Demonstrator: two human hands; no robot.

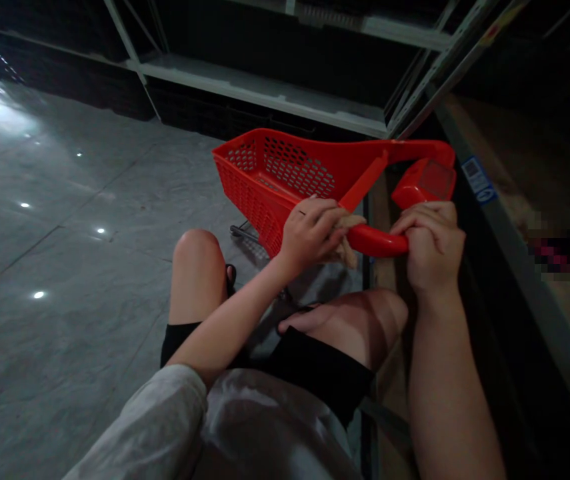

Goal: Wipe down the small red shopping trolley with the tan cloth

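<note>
A red plastic shopping cart (285,167) with a perforated basket stands before me. My right hand (432,243) is wrapped round the near end of its curved handle (379,241). Against the near side of the cart, my left hand (315,230) presses a beige cloth (349,248) onto the handle's arm, its fingers closed over the cloth. Part of the cloth hangs below my fingers. Beyond my right hand is the boxy red middle part of the handle (427,181). The basket looks bare inside where I can see it.
White metal shelving (265,93) runs behind the cart. On the right is a wooden shelf edge with a blue-and-white label (479,180). Grey tiled floor (89,233) spreads to the left, with bright light reflections. My bent knees flank the cart's near side.
</note>
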